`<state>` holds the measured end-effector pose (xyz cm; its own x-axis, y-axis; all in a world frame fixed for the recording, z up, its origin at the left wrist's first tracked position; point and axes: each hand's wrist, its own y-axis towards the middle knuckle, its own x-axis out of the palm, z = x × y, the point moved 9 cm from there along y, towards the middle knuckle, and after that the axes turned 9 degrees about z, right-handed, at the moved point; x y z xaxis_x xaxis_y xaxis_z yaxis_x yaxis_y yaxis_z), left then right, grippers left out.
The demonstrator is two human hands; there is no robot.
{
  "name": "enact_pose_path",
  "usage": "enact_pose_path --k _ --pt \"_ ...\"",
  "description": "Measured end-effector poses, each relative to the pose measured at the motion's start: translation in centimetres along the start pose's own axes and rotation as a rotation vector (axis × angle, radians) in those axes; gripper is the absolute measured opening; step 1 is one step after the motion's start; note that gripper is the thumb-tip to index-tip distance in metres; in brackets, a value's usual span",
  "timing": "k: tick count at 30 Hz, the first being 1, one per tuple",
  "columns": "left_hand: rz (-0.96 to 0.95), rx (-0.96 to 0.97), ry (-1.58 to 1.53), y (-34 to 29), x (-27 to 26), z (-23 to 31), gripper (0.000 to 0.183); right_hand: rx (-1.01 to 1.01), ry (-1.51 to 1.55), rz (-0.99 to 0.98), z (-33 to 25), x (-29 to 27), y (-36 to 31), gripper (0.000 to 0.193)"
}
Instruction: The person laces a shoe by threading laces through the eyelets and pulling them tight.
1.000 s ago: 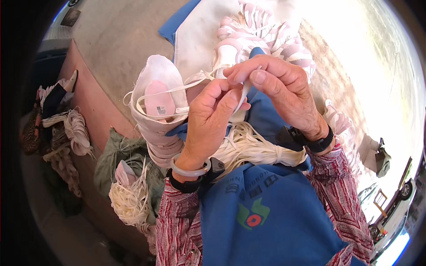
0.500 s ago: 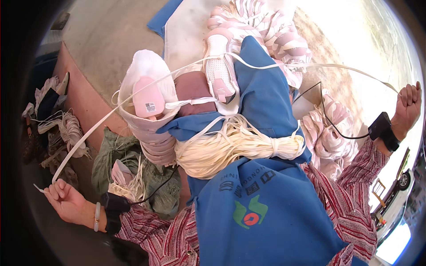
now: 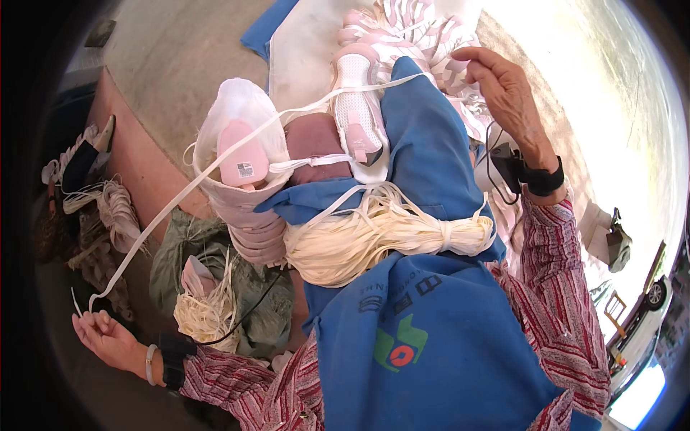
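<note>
Two bare hands are apart, with one pale shoelace (image 3: 190, 185) slanting across between them. The left hand (image 3: 115, 343), well out to the side, has its fingers closed round that shoelace, and a short tip pokes up past the knuckles. From there the shoelace runs up across a tall stack of white and pink shoe uppers (image 3: 251, 241), then over a white and pink shoe (image 3: 356, 108). Its far end lies by the peak of the blue apron (image 3: 435, 330), just short of the right hand (image 3: 507, 93). That hand is raised, index finger stretched out and the others loosely bent, with nothing in its grip that I can see.

A pink insole (image 3: 241, 144) with a small label shows inside the top of the stack. Between stack and shoe sits a mauve pad (image 3: 315, 133), with a white lace (image 3: 309, 164) lying across it. A thick bundle of cream laces (image 3: 388, 233) rests on the apron over the person's lap. Down to the left, a loose tangle of laces (image 3: 205, 312) lies by a green sack (image 3: 266, 316). More pink and white shoes (image 3: 402, 29) are heaped beyond the lap. Both wrists carry black straps, and the sleeves are striped red.
</note>
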<state>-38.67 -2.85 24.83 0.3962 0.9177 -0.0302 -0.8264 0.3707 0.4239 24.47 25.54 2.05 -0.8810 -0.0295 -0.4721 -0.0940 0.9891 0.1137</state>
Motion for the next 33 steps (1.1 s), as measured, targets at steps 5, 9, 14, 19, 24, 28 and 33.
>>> enact_pose_path --k 5,9,14,19,24,28,33 --pt "-0.511 -0.298 -0.113 -15.3 16.5 -4.7 0.023 -0.333 -0.297 -0.200 -2.6 11.0 -0.4 0.023" --pt "-0.787 -0.466 0.083 -25.9 29.1 -8.8 0.024 -0.321 -0.431 -0.228 -0.5 12.2 0.1 0.020" --pt "-1.044 -0.093 0.427 -30.0 35.2 -13.7 0.031 -0.393 -0.448 -0.325 -1.5 14.6 0.2 0.014" --pt "-1.210 0.271 0.535 -32.2 37.4 -14.4 0.029 -0.388 -0.423 -0.337 -1.2 13.2 0.5 0.015" --pt "-1.246 0.250 0.589 -32.3 37.9 -16.2 0.022 -0.085 -0.463 -0.514 1.0 11.5 1.7 0.017" --pt "-1.145 -0.161 0.454 -29.8 38.4 -14.5 0.021 -0.324 -0.352 -0.353 1.3 10.3 1.6 0.019" --pt "-0.949 -0.354 0.069 -26.7 38.0 -9.3 0.029 -0.048 0.041 -0.268 -4.1 6.8 2.8 0.030"
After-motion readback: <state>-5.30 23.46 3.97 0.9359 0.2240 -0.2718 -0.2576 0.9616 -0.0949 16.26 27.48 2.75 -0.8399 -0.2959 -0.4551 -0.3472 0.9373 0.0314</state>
